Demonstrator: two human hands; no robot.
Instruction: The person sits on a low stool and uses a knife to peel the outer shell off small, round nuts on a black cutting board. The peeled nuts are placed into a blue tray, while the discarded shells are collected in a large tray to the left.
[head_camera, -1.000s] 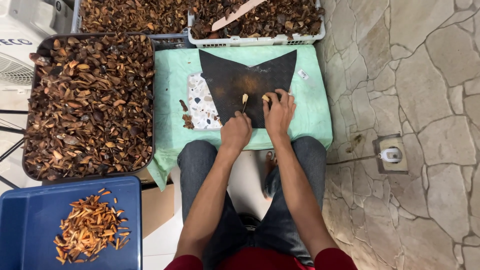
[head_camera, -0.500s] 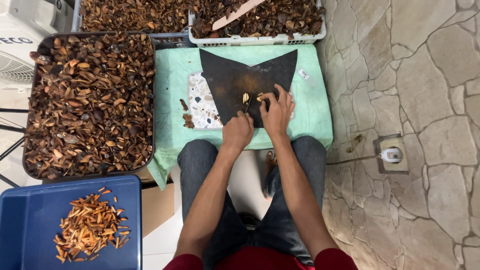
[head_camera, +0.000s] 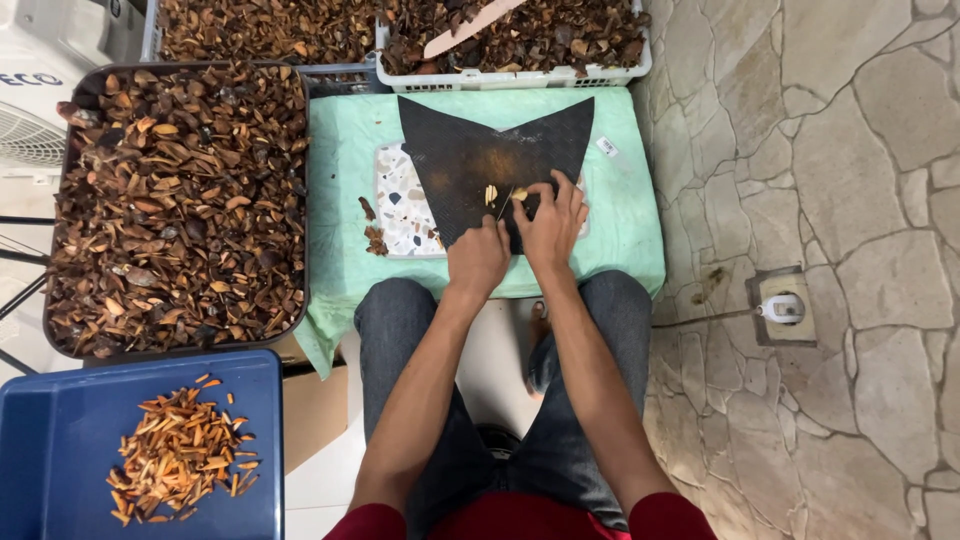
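right now i'm pinching a small pale kernel (head_camera: 519, 194) in my right hand (head_camera: 552, 222) on the dark mat (head_camera: 470, 150), my left hand (head_camera: 478, 260) fisted alongside, seemingly gripping a thin blade; next i'm needing a careful, steady cut.

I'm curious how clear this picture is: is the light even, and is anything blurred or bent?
Head view: soft, even light, no harsh glare; faint shadows under the left hand and right hand on the black mat. The small pale piece at the fingertips is too tiny to resolve. Wide lens slightly bends the edges, as at the blue tray.
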